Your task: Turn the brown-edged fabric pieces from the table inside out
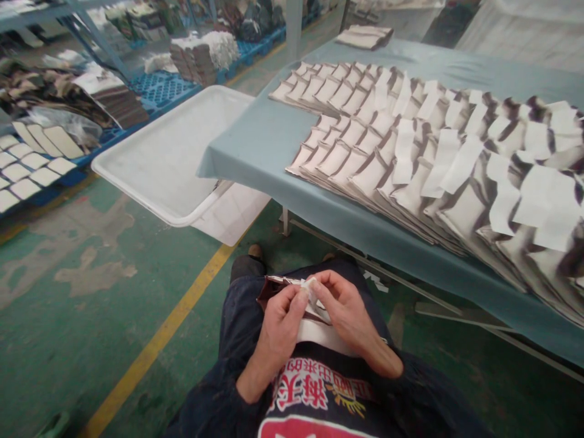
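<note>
Above my lap, my left hand (283, 313) and my right hand (347, 311) meet, with thumbs and fingertips pinched together. Between the fingertips is a small white strip (311, 293), thin like paper or cloth; I cannot tell which. Beneath them, a brown and cream fabric piece (314, 331) rests on my lap, its dark brown corner (269, 289) sticking out past my left hand. The palms cover much of this piece. A dark apron with red and white print (310, 389) lies below my wrists.
Overlapping rows of cream and brown pieces (347, 158), many topped with white strips (442, 161), cover much of the blue-covered table (241, 143). A white plastic tub (159, 146) stands at the table's left corner. Blue pallets (159, 88) carry stacked goods. White scraps (376, 281) lie under the table.
</note>
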Demonstrator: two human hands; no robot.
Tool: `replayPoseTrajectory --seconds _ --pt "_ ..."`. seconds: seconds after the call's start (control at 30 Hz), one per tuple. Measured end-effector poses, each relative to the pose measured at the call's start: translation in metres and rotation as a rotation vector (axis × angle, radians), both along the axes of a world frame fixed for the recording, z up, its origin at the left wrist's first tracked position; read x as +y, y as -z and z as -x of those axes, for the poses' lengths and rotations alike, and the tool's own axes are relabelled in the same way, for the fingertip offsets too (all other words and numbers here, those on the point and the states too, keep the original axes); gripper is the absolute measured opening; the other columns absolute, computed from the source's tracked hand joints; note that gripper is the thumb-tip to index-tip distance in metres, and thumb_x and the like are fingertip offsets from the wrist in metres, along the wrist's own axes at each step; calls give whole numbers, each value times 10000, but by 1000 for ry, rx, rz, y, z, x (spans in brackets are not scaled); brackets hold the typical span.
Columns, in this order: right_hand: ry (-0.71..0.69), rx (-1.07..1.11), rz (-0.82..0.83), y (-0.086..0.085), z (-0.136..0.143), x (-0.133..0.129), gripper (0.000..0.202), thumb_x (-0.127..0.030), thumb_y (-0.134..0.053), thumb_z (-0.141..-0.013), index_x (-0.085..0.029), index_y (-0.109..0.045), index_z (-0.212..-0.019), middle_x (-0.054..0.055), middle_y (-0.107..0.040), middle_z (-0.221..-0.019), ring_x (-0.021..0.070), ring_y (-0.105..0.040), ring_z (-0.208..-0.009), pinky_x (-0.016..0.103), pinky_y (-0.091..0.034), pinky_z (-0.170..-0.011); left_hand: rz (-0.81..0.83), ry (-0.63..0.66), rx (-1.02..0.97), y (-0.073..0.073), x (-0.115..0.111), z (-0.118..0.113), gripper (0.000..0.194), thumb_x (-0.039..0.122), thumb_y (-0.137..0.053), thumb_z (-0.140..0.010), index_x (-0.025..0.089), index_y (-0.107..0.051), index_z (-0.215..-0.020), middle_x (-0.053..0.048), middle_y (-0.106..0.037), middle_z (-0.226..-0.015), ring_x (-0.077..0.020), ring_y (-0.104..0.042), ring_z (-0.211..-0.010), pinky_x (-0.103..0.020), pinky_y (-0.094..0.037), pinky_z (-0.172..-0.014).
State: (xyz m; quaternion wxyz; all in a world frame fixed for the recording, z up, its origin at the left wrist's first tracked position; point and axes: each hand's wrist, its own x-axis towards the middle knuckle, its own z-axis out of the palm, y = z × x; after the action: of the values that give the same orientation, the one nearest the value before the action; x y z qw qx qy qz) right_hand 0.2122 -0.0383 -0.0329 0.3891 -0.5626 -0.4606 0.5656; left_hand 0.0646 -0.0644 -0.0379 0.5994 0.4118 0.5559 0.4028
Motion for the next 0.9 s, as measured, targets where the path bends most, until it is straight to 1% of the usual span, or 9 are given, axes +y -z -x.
replayPoseTrajectory --seconds 0.1,0.17,0.23,0.33,0.4,0.5,0.57,0.77,0.9 --pt "98 80 60 6 -4 3 461 -636 -692 -855 -181 -615 -840 1 -650 -704 142 -566 -606 268 -460 -588 0 -49 -28 1 -4 7 562 612 -437 -1012 163 -770 -1071 -93 -749 -1034 -249 -660 -998 -323 -528 -869" --pt "137 107 86 13 -7 3 487 -661 -698 -840 -184 -599 -844 -2 -646 -682 140 -564 -589 265 -453 -576 47 -12 -99 1 -7 14 555 608 -452 -1009 172 -738 -1199 -111 -740 -1163 -272 -650 -1121 -345 -523 -936" --pt "144 98 102 20 -9 0 503 -677 -697 -831 -185 -590 -839 -7 -638 -664 133 -555 -568 263 -451 -568 104 62 -194 2 -10 19 579 571 -614 -939 176 -633 -1362 -120 -728 -1202 -271 -664 -1108 -340 -530 -914" --pt "141 57 129 29 -9 -7 519 -698 -683 -828 -188 -589 -856 -16 -625 -655 124 -529 -534 259 -445 -542 167 94 -313 2 -15 21 820 454 -777 -833 192 -405 -1515 -107 -727 -1166 -235 -690 -998 -318 -525 -872" --pt "134 44 149 32 -8 -12 523 -706 -674 -829 -192 -583 -859 -15 -625 -655 125 -527 -533 257 -444 -535 199 15 -306 3 -18 19 782 405 -786 -823 188 -392 -1463 -80 -736 -1058 -198 -687 -892 -293 -514 -820" --pt "123 41 163 31 -5 -18 526 -715 -674 -819 -200 -570 -839 -17 -612 -636 124 -518 -524 253 -443 -521 238 -137 -217 4 -22 14 548 386 -784 -798 186 -490 -1215 -9 -701 -839 -147 -625 -712 -246 -472 -694" --pt "115 35 162 31 -4 -20 516 -704 -684 -813 -200 -576 -841 -19 -605 -626 124 -510 -516 249 -437 -504 259 -160 -157 3 -24 12 410 393 -764 -790 181 -536 -1056 19 -653 -745 -131 -574 -651 -229 -433 -640" --pt "118 -39 61 29 -7 -20 410 -588 -711 -818 -187 -625 -800 -17 -580 -647 128 -494 -562 252 -404 -526 186 48 -39 -8 -23 17 265 394 -582 -889 147 -676 -903 -22 -676 -779 -166 -568 -724 -252 -432 -680" --pt "62 -134 37 8 -12 -18 342 -522 -686 -844 -182 -677 -804 6 -632 -693 141 -517 -608 261 -417 -563 49 126 38 -15 -17 21 243 310 -518 -922 152 -697 -969 -22 -695 -832 -178 -570 -763 -262 -447 -719"
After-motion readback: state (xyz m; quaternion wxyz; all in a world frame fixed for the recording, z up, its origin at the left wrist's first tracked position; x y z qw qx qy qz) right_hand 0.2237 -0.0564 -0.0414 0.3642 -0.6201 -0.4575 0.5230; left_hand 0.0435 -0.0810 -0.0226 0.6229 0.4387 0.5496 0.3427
